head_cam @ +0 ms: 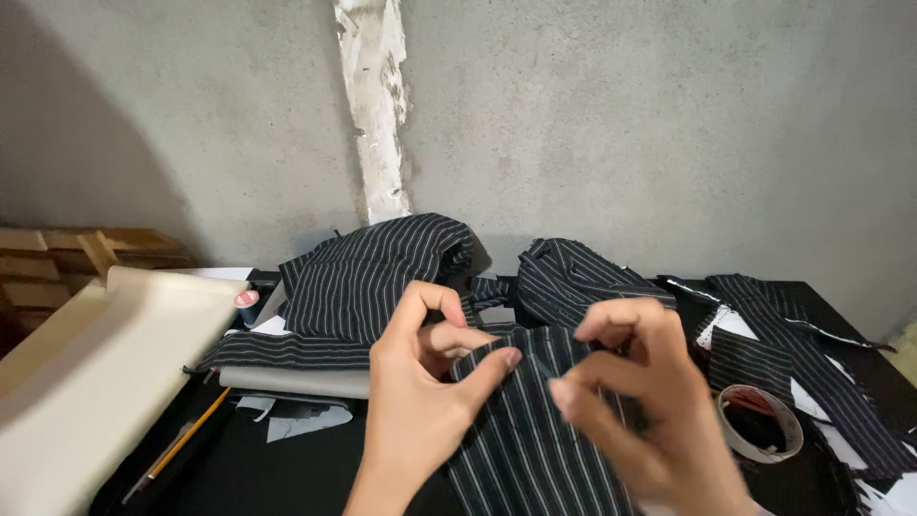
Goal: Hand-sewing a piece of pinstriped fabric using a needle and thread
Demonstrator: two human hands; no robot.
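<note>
Black table (287, 473): 2 hands (535, 401) pinch striped cloth (521, 449).

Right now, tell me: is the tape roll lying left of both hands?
No, the tape roll lies on the black table right of the right hand.

Both hands (535, 392) pinch the striped cloth (521, 449).

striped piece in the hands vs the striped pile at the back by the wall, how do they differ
The striped piece is pinched between the left hand and the right hand; the striped pile lies untouched on the black table. The piece is stretched fairly flat, the pile bunched in folds. Both are dark cloth with thin pale stripes.
</note>
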